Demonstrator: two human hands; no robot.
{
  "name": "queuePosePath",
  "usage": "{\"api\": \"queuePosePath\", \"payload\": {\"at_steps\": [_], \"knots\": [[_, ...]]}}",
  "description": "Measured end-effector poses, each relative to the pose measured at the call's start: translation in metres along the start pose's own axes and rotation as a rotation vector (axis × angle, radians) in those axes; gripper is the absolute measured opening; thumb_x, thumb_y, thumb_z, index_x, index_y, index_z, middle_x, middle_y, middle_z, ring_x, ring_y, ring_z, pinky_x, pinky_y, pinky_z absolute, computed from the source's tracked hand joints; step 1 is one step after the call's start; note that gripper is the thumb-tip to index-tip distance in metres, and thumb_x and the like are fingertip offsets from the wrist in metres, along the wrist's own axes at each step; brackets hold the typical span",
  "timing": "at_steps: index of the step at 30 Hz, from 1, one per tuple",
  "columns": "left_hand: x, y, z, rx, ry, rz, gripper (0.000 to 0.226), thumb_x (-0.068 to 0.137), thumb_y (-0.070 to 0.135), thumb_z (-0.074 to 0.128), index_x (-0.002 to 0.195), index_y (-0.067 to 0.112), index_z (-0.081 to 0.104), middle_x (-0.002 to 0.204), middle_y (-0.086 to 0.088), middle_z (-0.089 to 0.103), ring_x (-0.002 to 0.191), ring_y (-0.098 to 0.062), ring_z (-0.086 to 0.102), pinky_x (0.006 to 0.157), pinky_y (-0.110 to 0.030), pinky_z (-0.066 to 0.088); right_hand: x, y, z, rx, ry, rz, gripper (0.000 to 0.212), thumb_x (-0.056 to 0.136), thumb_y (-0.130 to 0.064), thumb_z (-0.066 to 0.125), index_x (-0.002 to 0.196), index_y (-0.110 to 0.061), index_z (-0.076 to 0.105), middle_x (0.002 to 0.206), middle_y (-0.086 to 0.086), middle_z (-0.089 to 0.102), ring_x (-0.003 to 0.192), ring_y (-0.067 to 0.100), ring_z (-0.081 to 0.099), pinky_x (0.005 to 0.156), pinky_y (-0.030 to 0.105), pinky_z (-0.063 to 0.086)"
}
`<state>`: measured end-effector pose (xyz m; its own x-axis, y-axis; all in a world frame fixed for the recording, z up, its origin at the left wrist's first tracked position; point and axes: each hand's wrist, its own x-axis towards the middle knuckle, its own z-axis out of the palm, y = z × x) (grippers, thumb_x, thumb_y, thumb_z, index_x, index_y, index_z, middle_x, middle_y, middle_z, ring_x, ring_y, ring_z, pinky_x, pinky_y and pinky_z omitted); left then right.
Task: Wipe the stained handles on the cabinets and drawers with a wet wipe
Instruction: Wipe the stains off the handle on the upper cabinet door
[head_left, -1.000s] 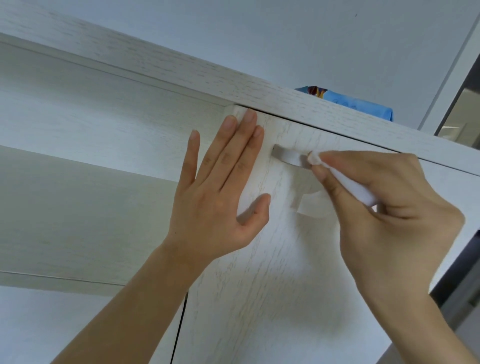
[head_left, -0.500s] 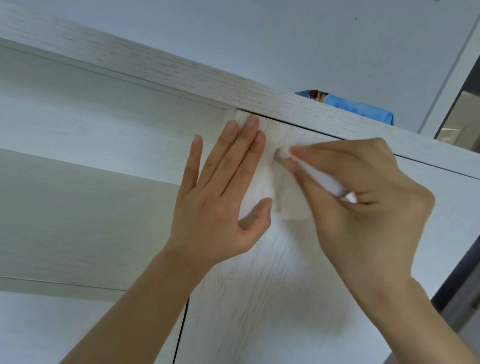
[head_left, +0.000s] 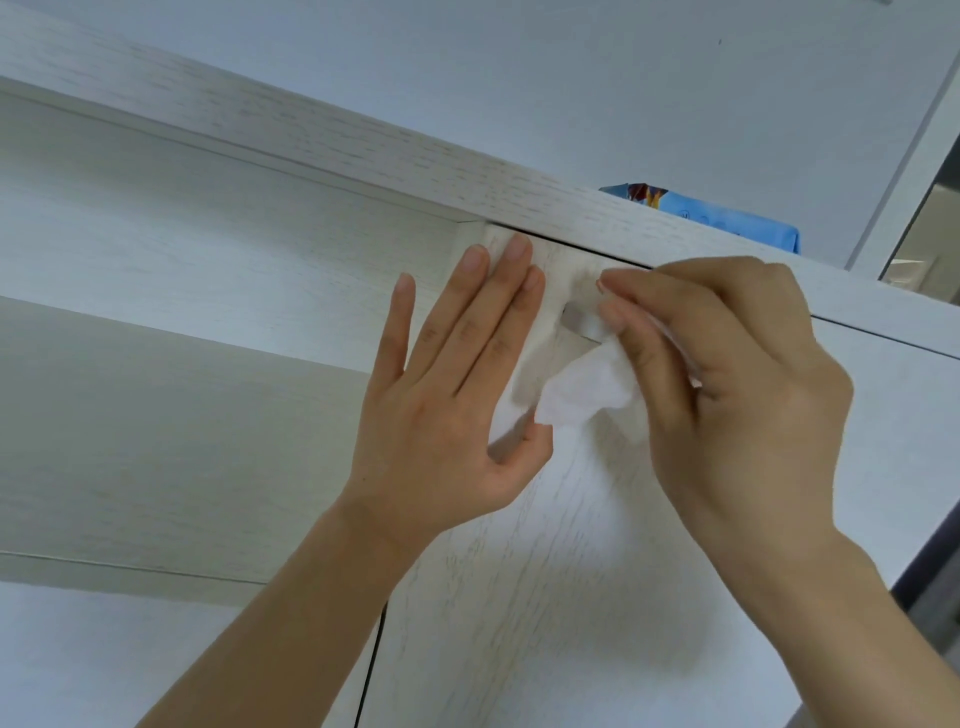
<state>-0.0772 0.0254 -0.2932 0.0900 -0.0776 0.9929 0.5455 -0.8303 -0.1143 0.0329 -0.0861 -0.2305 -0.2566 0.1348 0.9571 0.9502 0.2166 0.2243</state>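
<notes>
Left hand (head_left: 447, 410) flat, fingers straight, bracing door (head_left: 545, 571). Right hand (head_left: 727, 384) pinches wipe (head_left: 587, 389) around handle (head_left: 579, 318) to rub stain.

two hands (head_left: 447, 395), one wipe (head_left: 587, 389), one handle (head_left: 582, 319)

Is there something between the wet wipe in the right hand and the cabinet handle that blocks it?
Nothing visible blocks it. The right hand holds the wet wipe right at the handle. The left hand lies flat on the cabinet door beside the handle, not over it.
</notes>
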Motion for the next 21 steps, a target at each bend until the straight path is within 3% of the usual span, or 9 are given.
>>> {"api": "queuePosePath", "payload": {"at_steps": [4, 7, 11, 16, 19, 21], "knots": [[0.000, 0.000, 0.000, 0.003, 0.007, -0.005, 0.064, 0.088, 0.032, 0.051, 0.140, -0.002, 0.033, 0.148, -0.014, 0.029, 0.141, -0.027, 0.025, 0.114, -0.055, 0.019, -0.002, 0.007, -0.005, -0.087, -0.139, -0.088, 0.047, 0.092, -0.038, 0.053, 0.112, 0.003, 0.064, 0.098, 0.017, 0.062, 0.091, 0.023, 0.046, 0.077, 0.031, 0.039], [-0.001, 0.000, 0.000, 0.005, 0.012, -0.009, 0.062, 0.091, 0.034, 0.049, 0.140, -0.001, 0.033, 0.148, -0.014, 0.029, 0.141, -0.027, 0.025, 0.114, -0.055, 0.019, -0.002, 0.010, -0.008, -0.116, -0.148, -0.138, 0.036, 0.093, -0.024, 0.058, 0.116, 0.003, 0.063, 0.100, 0.019, 0.062, 0.093, 0.024, 0.046, 0.078, 0.026, 0.039], [-0.001, 0.000, 0.001, 0.012, 0.011, -0.012, 0.062, 0.092, 0.034, 0.048, 0.140, -0.001, 0.034, 0.148, -0.013, 0.029, 0.141, -0.027, 0.025, 0.114, -0.054, 0.019, 0.004, 0.003, -0.006, -0.044, -0.016, -0.135, 0.018, 0.095, -0.010, 0.059, 0.108, -0.001, 0.068, 0.096, 0.015, 0.065, 0.089, 0.023, 0.053, 0.081, 0.010, 0.034], [-0.001, 0.000, 0.002, 0.019, 0.019, -0.004, 0.060, 0.093, 0.035, 0.048, 0.140, 0.000, 0.035, 0.148, -0.012, 0.029, 0.141, -0.027, 0.026, 0.115, -0.054, 0.018, 0.004, 0.000, 0.005, -0.050, -0.039, -0.113, 0.017, 0.092, -0.010, 0.059, 0.101, -0.001, 0.070, 0.091, 0.014, 0.065, 0.086, 0.023, 0.050, 0.073, 0.027, 0.041], [-0.002, -0.001, 0.002, 0.029, 0.016, -0.002, 0.061, 0.094, 0.035, 0.046, 0.141, 0.000, 0.033, 0.149, -0.012, 0.028, 0.141, -0.027, 0.025, 0.115, -0.053, 0.017, 0.001, 0.003, 0.003, -0.085, -0.077, -0.130, 0.023, 0.091, -0.018, 0.065, 0.104, 0.000, 0.069, 0.095, 0.014, 0.065, 0.088, 0.021, 0.047, 0.074, 0.028, 0.042], [-0.002, -0.001, 0.003, 0.038, 0.014, 0.002, 0.062, 0.093, 0.035, 0.048, 0.141, 0.000, 0.032, 0.149, -0.012, 0.027, 0.141, -0.027, 0.025, 0.115, -0.054, 0.018, 0.000, 0.004, 0.004, -0.096, -0.052, -0.154, 0.018, 0.090, -0.013, 0.067, 0.102, -0.001, 0.071, 0.095, 0.013, 0.067, 0.087, 0.020, 0.047, 0.075, 0.027, 0.041]]}}
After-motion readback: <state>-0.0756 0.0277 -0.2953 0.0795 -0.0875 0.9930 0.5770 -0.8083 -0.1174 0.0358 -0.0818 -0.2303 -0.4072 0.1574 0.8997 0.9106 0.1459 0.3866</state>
